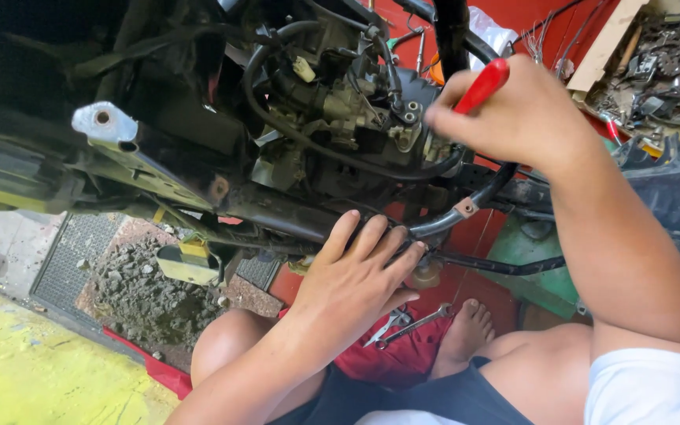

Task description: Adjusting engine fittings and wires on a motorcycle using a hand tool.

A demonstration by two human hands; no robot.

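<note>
Fingers: those of the right hand (513,118) are wrapped tight round the red handle of a screwdriver (482,85); those of the left hand (356,275) lie flat and spread, grasping nothing.
Screwdriver: only its red handle shows, slanting up out of the fist; the tip is hidden, near the carburettor (340,102) in the stripped motorcycle engine bay.
Left hand: palm down, fingertips touching the black frame tube (450,220) below the engine.
Hoses: black rubber hoses (277,118) loop around the carburettor.
Wrenches: two small spanners (407,324) lie on a red cloth (403,354) on the floor, between the person's knee and bare foot (466,327).
Toolbox: an open tray of jumbled tools (655,55) sits at upper right, well apart.
Floor: a metal grate (72,256) and a patch of rubble (143,295) at lower left.
</note>
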